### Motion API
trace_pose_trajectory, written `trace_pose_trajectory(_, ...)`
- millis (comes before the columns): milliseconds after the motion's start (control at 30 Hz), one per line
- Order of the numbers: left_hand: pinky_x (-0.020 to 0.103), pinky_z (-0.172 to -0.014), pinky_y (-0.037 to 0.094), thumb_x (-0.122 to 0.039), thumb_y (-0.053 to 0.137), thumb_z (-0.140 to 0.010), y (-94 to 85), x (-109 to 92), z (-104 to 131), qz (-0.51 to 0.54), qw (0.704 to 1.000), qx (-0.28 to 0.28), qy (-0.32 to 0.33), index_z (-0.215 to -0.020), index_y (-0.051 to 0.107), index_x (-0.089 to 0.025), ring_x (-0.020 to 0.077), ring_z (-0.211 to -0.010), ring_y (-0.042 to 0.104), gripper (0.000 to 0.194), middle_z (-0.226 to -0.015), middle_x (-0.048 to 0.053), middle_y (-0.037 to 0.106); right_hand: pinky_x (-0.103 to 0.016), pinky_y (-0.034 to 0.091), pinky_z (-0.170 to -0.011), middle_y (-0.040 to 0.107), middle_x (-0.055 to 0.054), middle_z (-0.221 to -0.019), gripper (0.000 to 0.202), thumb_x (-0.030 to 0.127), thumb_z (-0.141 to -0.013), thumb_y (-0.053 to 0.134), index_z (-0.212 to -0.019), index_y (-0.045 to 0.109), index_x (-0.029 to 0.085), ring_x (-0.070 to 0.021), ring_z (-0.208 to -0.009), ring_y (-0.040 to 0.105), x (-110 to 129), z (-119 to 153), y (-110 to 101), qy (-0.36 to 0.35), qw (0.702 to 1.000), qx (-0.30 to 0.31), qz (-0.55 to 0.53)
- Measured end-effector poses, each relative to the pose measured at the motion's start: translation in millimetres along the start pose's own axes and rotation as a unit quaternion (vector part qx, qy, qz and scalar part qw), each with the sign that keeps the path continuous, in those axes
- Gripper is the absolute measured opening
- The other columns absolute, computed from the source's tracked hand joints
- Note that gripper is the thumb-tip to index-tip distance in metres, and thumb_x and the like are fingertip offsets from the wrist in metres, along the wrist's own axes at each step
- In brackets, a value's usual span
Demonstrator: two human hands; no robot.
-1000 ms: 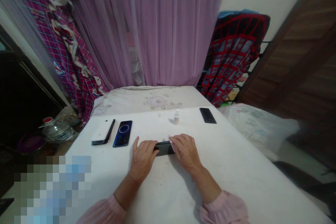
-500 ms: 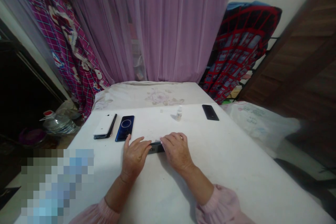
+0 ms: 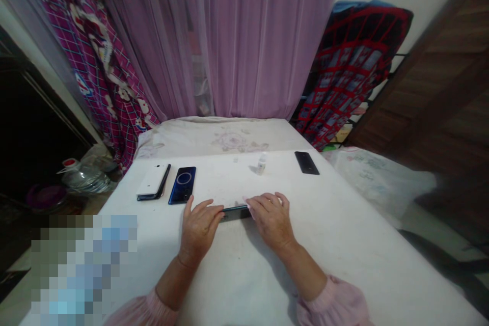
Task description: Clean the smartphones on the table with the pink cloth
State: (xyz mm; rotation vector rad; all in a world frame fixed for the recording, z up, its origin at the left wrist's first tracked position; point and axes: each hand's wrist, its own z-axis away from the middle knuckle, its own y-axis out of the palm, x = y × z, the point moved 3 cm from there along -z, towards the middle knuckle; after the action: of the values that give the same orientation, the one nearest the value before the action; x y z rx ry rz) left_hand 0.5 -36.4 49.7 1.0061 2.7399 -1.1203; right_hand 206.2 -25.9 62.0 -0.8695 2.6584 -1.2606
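Head view: with a clock face centred on the held dark phone (image 3: 235, 214) and twelve pointing away from the wearer, the phone is held long edge up, above the middle of the white-covered table (image 3: 244, 285). Its nine o'clock end is pinched by the left hand (image 3: 197, 229), and its three o'clock end is grasped by the bent fingers of the right hand (image 3: 272, 221). A broad stretch of cloth is left between the right hand and the table's right edge, toward three and four o'clock. Toward ten, room is narrowed by a blue phone (image 3: 182, 184) just beside the left hand, then by a white phone (image 3: 153, 182) laid on a darker device (image 3: 166, 178) near the left edge. A small bottle (image 3: 262, 165) is stood at one o'clock; a black phone (image 3: 306, 162) is laid at two, near the right edge. Both ends of the dark phone are hidden by fingers, and whether its lower edge is rested on the cloth cannot be told. A pale pink bit (image 3: 246, 202) at the right fingertips is too small to be identified. The pink sleeves (image 3: 334, 301) are cut off by the frame's bottom, and eight o'clock is masked by a pixelated patch (image 3: 82, 270).
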Motion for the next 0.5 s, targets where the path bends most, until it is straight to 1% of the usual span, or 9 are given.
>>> trace_pose_trajectory(133, 0.052, -0.113, 0.026, -0.022, 0.052, -0.094, 0.3, 2, 3, 0.009, 1.000, 0.009, 0.013, -0.103, 0.067, -0.025, 0.0208, -0.094, 0.070, 0.017, -0.090, 0.000, 0.077, -0.042, 0.022, -0.099, 0.073, 0.000, -0.097, 0.021, 0.022, -0.094, 0.054, -0.111, 0.065, 0.028, -0.0187, -0.095, 0.056, -12, 7, -8, 0.021, 1.000, -0.014, 0.005)
trace_pose_trajectory(233, 0.052, -0.113, 0.028, -0.022, 0.051, -0.095, 0.2, 4, 4, 0.018, 1.000, 0.011, 0.014, -0.106, 0.066, -0.025, 0.0205, -0.094, 0.070, 0.019, -0.091, 0.001, 0.076, -0.042, 0.022, -0.099, 0.073, -0.001, -0.100, 0.022, 0.021, -0.094, 0.054, -0.112, 0.065, 0.027, -0.0196, -0.097, 0.055, -12, 9, -9, 0.038, 0.999, -0.021, 0.003)
trace_pose_trajectory(333, 0.052, -0.112, 0.031, -0.023, 0.052, -0.095, -0.3, 4, 4, 0.023, 1.000, 0.008, 0.014, -0.104, 0.066, -0.025, 0.0204, -0.093, 0.071, 0.017, -0.091, 0.001, 0.076, -0.042, 0.022, -0.100, 0.072, -0.001, -0.101, 0.021, 0.021, -0.093, 0.055, -0.112, 0.065, 0.027, -0.0197, -0.098, 0.055, -2, 8, -5, 0.040, 0.999, -0.024, -0.001)
trace_pose_trajectory(500, 0.050, -0.109, 0.034, -0.022, 0.051, -0.096, -1.2, 2, 4, 0.015, 1.000, 0.012, 0.019, -0.104, 0.066, -0.023, 0.0207, -0.091, 0.071, 0.016, -0.090, 0.001, 0.076, -0.042, 0.022, -0.101, 0.072, -0.001, -0.099, 0.021, 0.022, -0.093, 0.057, -0.112, 0.064, 0.026, -0.0183, -0.099, 0.056, 28, 1, 11, 0.020, 1.000, -0.005, -0.011)
